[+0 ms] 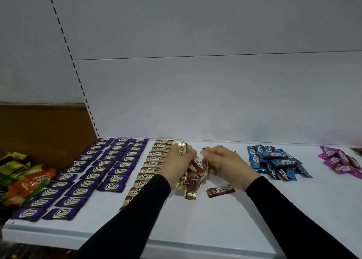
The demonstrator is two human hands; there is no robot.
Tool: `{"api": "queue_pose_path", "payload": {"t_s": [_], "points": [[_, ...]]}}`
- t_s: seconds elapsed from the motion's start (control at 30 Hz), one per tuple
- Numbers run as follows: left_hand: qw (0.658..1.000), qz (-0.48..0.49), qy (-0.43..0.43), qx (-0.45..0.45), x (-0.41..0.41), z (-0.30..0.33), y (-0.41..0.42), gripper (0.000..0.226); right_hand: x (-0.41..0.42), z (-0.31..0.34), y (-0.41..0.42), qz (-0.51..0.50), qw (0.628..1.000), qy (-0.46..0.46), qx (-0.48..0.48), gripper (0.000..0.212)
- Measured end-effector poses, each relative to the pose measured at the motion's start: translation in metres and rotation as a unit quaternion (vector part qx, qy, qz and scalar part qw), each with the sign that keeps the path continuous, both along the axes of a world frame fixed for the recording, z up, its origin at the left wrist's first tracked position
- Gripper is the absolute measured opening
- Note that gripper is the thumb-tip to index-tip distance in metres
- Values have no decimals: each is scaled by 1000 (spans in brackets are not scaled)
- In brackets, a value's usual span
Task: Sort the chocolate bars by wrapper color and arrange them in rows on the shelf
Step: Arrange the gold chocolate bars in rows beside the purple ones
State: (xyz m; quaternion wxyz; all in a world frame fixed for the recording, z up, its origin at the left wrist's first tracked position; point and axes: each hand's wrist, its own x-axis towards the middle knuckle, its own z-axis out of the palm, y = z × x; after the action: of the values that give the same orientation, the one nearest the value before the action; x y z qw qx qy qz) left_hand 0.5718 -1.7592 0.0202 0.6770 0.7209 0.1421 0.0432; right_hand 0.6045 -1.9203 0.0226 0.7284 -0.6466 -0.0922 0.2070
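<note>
On the smooth white shelf (195, 225), both hands are working in a loose heap of gold bars (193, 177) in crinkly foil wrappers. The left hand (176, 166) is curling its fingers (186, 154) around a bunch of these bars, which are hanging and jutting at mixed angles. The right hand (225, 166) is pinching gold wrappers at the heap's far edge, its fingers bent.

One gold bar (220, 191) is lying flat just in front of the right hand, its long axis running left to right.

A single gold row (150, 166) is running from the back wall toward the front edge, each flat rectangular bar lying crosswise. Left of it, purple bars (88, 176) are sitting in three like rows. To the right, glossy blue bars (276, 163) are lying in a jumbled pile, and pink bars (340, 161) are heaped farther right.
</note>
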Motion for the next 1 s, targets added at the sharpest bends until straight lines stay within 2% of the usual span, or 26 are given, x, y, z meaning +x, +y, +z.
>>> {"api": "queue_pose_path", "payload": {"t_s": [0.07, 0.13, 0.23, 0.3, 0.4, 0.5, 0.8, 0.9, 1.0], "points": [[1000, 15, -17, 12, -1, 4, 12, 23, 4, 1, -5, -6, 998, 41, 52, 18], [998, 37, -38, 16, -2, 8, 27, 20, 9, 0, -9, -30, 997, 35, 60, 13], [996, 61, -66, 0, -4, 14, 50, 10, 12, -4, -7, -61, 998, -14, -21, 9], [993, 74, -84, -19, -6, 17, 62, 13, 16, -5, -2, -78, 994, -38, -68, 11], [991, 89, -93, -34, -7, 19, 76, 19, 23, -4, 6, -94, 994, -30, -54, 16], [989, 95, -103, -41, -1, 17, 87, 14, 29, -4, 18, -85, 995, -29, -35, 16], [981, 110, -145, -62, 27, 16, 115, 17, 60, -10, 47, -69, 979, -94, -170, 10], [977, 129, -158, -58, 34, 13, 125, 17, 81, -13, 60, -75, 951, -146, -261, 9], [976, 139, -165, -31, 37, 9, 133, 19, 99, -16, 76, -85, 896, -231, -369, 2]]}}
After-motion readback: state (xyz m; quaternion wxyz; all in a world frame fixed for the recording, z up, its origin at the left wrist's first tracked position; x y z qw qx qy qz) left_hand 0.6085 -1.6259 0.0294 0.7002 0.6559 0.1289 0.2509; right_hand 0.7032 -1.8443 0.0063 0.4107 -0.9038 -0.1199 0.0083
